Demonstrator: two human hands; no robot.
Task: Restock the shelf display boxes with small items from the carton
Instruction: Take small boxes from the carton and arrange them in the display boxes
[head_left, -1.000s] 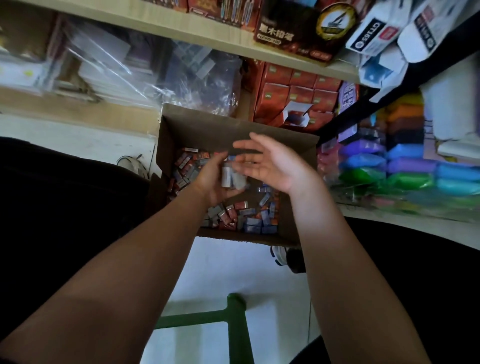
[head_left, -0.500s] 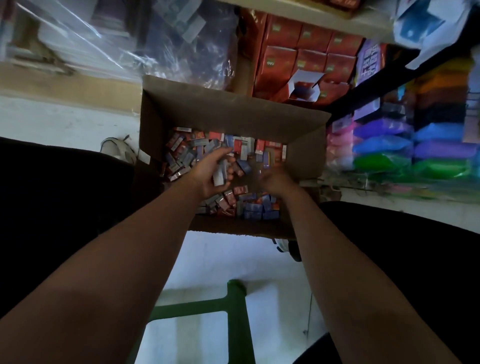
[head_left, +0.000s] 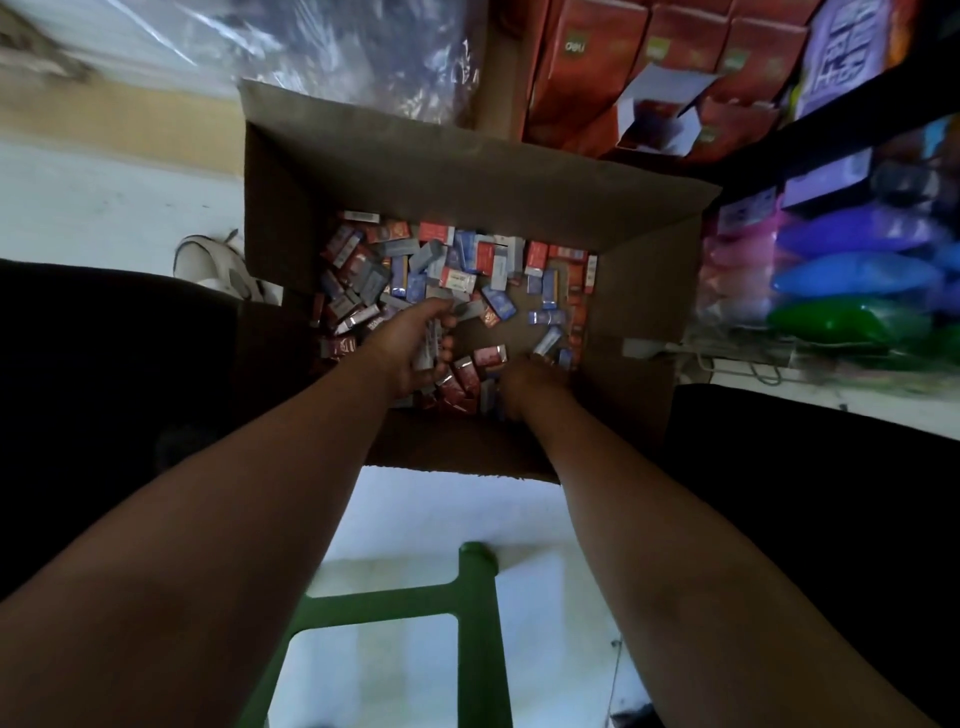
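Small packets (head_left: 470, 375) are gripped in the curled left hand (head_left: 415, 353) inside the carton (head_left: 467, 171), the right hand's (head_left: 530, 384) grasp cannot be told, and some could be spilled before the far display boxes (head_left: 654, 117).

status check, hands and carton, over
Left hand grips several small boxes. Right hand down among loose boxes, grip unclear. Carton open, nothing blocking.

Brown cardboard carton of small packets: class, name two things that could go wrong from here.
1. The left hand already grips several small grey packets; grabbing more may spill them.
2. The right hand digs among mixed red and blue packets in the brown cardboard carton, so wrong colours may get picked.
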